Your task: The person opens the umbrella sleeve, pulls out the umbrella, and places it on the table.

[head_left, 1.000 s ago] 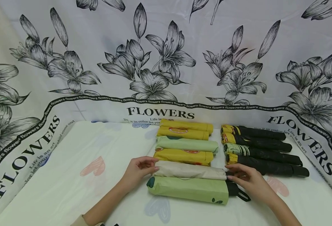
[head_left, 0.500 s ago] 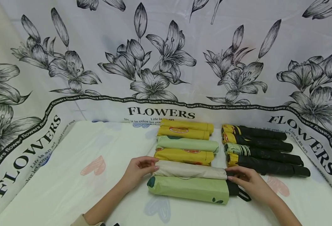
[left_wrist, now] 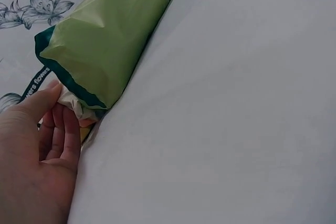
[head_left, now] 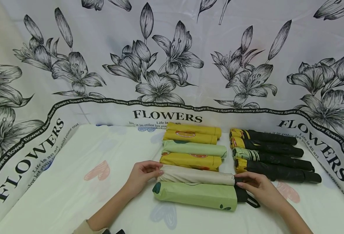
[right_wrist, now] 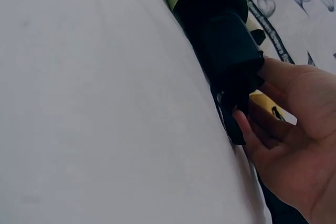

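Change: beige umbrella [head_left: 196, 175] has crept slightly left and far since a second ago; both hands kept their hold on its ends, nothing else shifted.
Green umbrella [head_left: 196, 195]: nearest item, lies left-right on the white sheet [head_left: 72, 195], black handle [head_left: 242, 195] and strap at its right end; touches the beige one's near side.
Left hand [head_left: 142, 176]: fingers curled onto the beige umbrella's left tip, thumb on the far side; wrist view shows fingertips [left_wrist: 71, 124] together on the pale fabric beside the green umbrella's dark-edged end.
Right hand [head_left: 255, 187]: fingers bent, close together, against the beige umbrella's right end, just beside the green one's handle; exact grip can't be told.
Beige umbrella: second row from near, between green umbrella and a yellow one [head_left: 190, 161].
Far left stack: pale green [head_left: 193, 149] and two more yellow umbrellas [head_left: 193, 134].
Far right: four black folded umbrellas [head_left: 272, 154], parallel.
Backdrop: flower-print cloth [head_left: 172, 65] marked FLOWERS.
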Demonstrator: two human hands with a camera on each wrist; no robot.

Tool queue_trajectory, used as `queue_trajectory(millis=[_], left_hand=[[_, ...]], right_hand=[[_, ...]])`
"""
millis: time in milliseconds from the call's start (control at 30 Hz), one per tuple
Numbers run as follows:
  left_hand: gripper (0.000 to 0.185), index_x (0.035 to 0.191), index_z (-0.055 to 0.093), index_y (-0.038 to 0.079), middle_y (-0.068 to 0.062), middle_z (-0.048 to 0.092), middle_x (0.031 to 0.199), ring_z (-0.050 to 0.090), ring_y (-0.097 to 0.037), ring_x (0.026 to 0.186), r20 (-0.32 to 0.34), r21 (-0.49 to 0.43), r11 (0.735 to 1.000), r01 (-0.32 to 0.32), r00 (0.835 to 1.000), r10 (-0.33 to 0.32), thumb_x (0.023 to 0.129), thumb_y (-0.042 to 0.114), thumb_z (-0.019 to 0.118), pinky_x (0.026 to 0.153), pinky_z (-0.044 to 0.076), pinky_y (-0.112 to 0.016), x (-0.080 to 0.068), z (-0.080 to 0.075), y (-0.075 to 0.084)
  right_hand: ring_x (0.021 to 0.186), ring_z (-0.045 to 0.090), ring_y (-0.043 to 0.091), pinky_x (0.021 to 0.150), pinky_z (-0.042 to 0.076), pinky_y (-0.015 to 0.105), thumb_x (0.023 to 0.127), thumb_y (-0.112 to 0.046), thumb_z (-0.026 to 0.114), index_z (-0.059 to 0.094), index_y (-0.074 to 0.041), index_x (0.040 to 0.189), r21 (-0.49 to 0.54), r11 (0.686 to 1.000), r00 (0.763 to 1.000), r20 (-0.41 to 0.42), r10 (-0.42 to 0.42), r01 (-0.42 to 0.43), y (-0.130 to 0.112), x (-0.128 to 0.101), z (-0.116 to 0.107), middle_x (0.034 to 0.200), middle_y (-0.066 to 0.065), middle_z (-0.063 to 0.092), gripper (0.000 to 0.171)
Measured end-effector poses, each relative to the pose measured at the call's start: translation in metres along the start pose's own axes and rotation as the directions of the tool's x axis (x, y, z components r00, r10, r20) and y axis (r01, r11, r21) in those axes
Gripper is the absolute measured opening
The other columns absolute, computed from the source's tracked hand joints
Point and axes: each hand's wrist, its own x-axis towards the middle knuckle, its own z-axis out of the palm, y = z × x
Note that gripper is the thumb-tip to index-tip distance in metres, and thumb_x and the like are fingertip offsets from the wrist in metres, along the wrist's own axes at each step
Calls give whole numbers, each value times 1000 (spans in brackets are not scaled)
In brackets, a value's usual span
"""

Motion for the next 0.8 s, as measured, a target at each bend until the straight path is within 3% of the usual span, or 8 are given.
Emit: queue_trajectory(millis=[100, 333, 633, 800], left_hand=[[24, 111, 71, -16, 9, 70, 84, 65, -2, 75, -7, -13, 1000, 5, 1000, -5, 90, -7, 77, 69, 55, -17, 0, 0, 0], [23, 109, 71, -18, 9, 71, 83, 64, -2, 75, -63, -29, 999, 29, 998, -31, 90, -7, 77, 67, 53, -15, -1, 0, 1], [19, 106, 72, -17, 8, 69, 81, 62, -3, 72, -128, -17, 999, 44, 991, -45, 91, -6, 75, 64, 52, -16, 0, 0, -1], [21, 108, 73, -16, 8, 67, 81, 59, -4, 73, -121, -6, 999, 34, 992, -34, 90, -7, 77, 64, 49, -15, -1, -1, 0]], right_hand=[[100, 67, -6, 81, 61, 22, 101, -6, 70, 70, 3, 127, -1, 1000, 1000, -16, -17, 17, -1, 0, -1, 128, 19, 67, 27], [98, 67, -4, 80, 61, 22, 101, -6, 70, 72, 2, 125, -20, 998, 998, -33, -53, 52, 0, -1, -3, 119, -7, 70, 25], [98, 69, -3, 78, 61, 23, 99, -5, 73, 73, 1, 123, -36, 995, 995, -47, -93, 91, 1, -2, -4, 118, -9, 69, 25], [101, 69, -3, 79, 61, 21, 99, -4, 73, 72, 2, 122, -28, 993, 992, -48, -114, 113, 2, -3, -5, 116, -16, 68, 24]])
